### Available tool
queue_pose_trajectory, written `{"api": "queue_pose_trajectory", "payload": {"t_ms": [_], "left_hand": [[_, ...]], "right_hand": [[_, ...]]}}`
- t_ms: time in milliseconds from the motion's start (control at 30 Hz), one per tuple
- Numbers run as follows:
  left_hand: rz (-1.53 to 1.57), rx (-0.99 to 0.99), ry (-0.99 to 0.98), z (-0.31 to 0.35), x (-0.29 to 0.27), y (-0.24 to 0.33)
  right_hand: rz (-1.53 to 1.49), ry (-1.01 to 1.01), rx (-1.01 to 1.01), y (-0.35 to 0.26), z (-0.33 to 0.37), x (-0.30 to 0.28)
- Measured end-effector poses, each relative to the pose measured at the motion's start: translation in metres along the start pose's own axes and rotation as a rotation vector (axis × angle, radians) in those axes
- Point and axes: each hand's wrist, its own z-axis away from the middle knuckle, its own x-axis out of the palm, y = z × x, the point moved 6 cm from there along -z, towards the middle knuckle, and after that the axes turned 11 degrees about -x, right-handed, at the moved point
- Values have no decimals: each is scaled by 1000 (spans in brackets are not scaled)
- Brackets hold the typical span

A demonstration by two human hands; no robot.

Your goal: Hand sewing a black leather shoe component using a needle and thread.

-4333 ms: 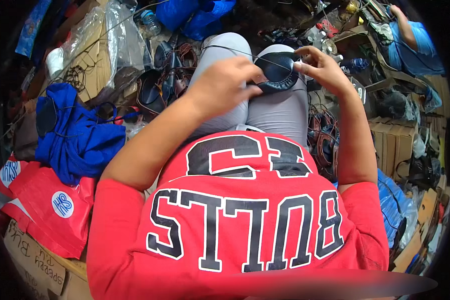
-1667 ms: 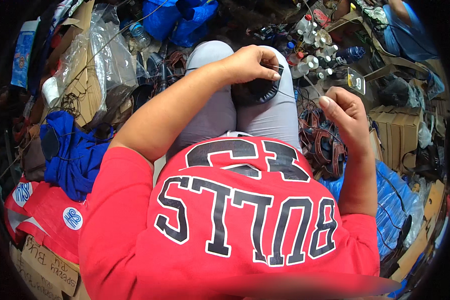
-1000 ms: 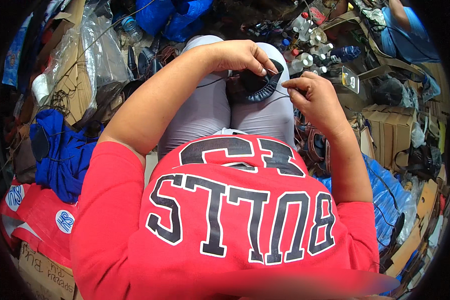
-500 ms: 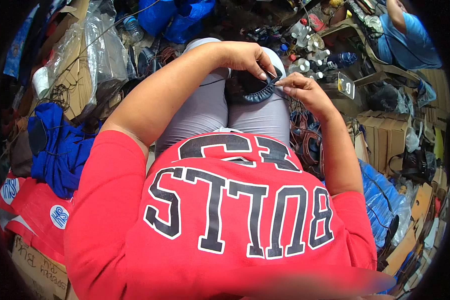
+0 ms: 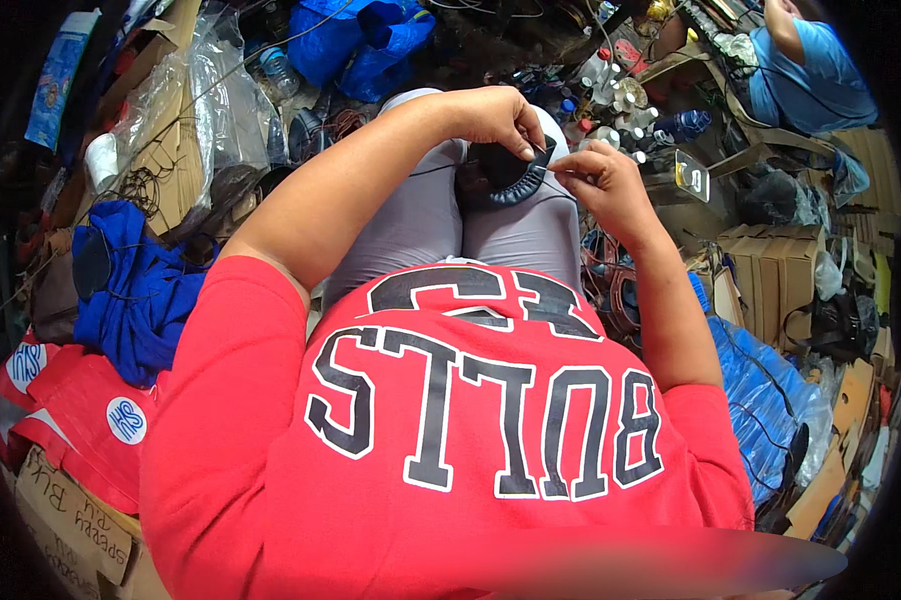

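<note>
Black shoe upper (image 5: 518,192) sits on the thighs (image 5: 515,240), gathered edge toward the torso, long axis unclear since the left hand (image 5: 495,122) covers part of it; that hand pinches its rim from above. Right hand (image 5: 608,190) is just off the upper's right side, thumb and fingertips narrowed to a pinch at that same rim, contents too small to tell; both hands about equally near. Beyond: capped bottles (image 5: 625,95) grouped to the right, contents unclear, and a blue bag (image 5: 360,42) farther left, contents hidden.
</note>
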Motion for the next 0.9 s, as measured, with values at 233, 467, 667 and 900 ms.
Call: {"api": "queue_pose_trajectory", "payload": {"t_ms": [233,467,667,900], "left_hand": [[57,37,4,2,2,-4],[120,31,-54,-4,5,-14],[82,104,-87,0,6,-6],[-96,21,57,9,-2,5]], "right_hand": [[-45,-36,32,8,6,-1],[2,-111,50,-6,-4,4],[-397,-110,178,39,8,19],[-127,-1,52,11,-6,16]]}}
